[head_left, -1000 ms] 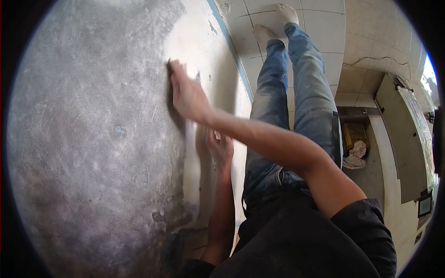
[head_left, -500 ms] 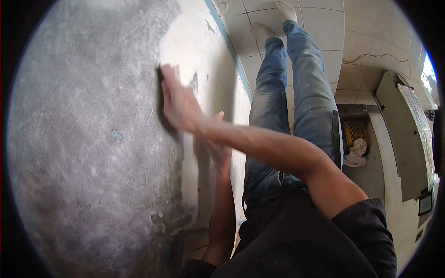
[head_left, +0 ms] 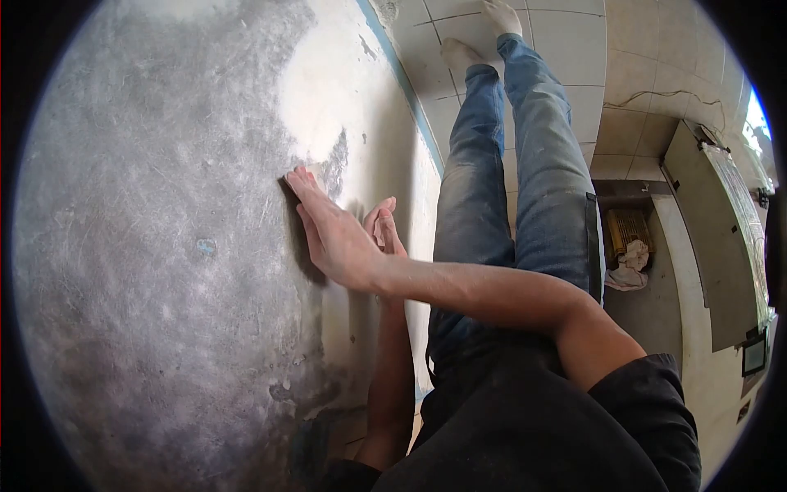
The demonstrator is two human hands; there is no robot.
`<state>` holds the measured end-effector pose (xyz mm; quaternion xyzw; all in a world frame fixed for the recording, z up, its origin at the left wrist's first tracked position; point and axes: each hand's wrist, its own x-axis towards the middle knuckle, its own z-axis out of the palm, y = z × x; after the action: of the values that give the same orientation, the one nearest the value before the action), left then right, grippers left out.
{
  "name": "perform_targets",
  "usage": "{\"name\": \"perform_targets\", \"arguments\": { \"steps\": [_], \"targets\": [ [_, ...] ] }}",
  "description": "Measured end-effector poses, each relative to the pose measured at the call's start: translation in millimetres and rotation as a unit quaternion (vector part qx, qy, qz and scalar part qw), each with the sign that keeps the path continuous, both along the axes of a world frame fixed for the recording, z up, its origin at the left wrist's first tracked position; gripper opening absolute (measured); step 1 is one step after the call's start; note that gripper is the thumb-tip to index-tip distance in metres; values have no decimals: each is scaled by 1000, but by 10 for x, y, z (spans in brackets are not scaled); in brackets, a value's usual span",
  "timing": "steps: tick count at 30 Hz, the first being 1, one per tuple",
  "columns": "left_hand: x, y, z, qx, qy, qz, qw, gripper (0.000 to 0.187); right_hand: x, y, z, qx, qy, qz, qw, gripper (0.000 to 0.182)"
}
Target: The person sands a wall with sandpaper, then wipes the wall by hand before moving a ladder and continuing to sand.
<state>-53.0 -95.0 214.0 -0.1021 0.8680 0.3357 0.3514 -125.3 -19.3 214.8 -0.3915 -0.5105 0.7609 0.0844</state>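
My right hand [head_left: 340, 242] reaches across my body to the wall on the left, its fingers stretched out and close together along the surface. A dark shadow edge runs beside the fingers, and whatever lies under the palm is hidden. Around it the wall is mottled grey [head_left: 172, 271] with fine scratches; a pale cream patch [head_left: 316, 90] with flaked spots begins at the fingertips. My left hand [head_left: 385, 225] is raised behind the right wrist, close to the cream part, with its fingers apart and partly covered by the right hand.
My legs in blue jeans [head_left: 545, 164] stretch over a white tiled floor [head_left: 570, 49]. A blue strip [head_left: 402, 70] edges the wall. To the right are a grey panel [head_left: 705, 238], a yellowish box [head_left: 627, 230] with a crumpled cloth [head_left: 631, 266], and a thin cord [head_left: 664, 100].
My right hand has slid along the wall, down in the view and nearer to my body, and its fingers look straighter. More of my left hand's fingers show beside it.
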Motion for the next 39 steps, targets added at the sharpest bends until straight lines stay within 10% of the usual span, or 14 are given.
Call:
{"name": "perform_targets", "arguments": {
  "steps": [3,11,14,21,25,26,33,39],
  "targets": [
    [-107,-118,84,70,83,-218,970,43,-141,93,-385,-49,-43,2,998,33],
    [-141,-38,98,72,56,-210,973,48,-76,-31,44,102,-19,-57,993,31],
    [-118,-57,137,72,54,-204,975,49,-212,219,-341,-56,-51,13,997,26],
    [-7,88,15,-4,5,18,1000,48,-85,153,6,32,-31,32,999,30],
    [-126,-82,110,68,58,-214,973,41,-147,237,-362,-1,-46,127,991,37],
    [-108,-69,134,17,-5,-103,995,44,-217,364,-406,-47,-74,161,983,38],
    [-161,-67,10,58,93,-252,962,38,72,269,97,-39,14,209,977,68],
    [-97,-87,126,-13,28,-108,994,34,-290,275,-558,13,-86,127,988,33]
  ]
}}
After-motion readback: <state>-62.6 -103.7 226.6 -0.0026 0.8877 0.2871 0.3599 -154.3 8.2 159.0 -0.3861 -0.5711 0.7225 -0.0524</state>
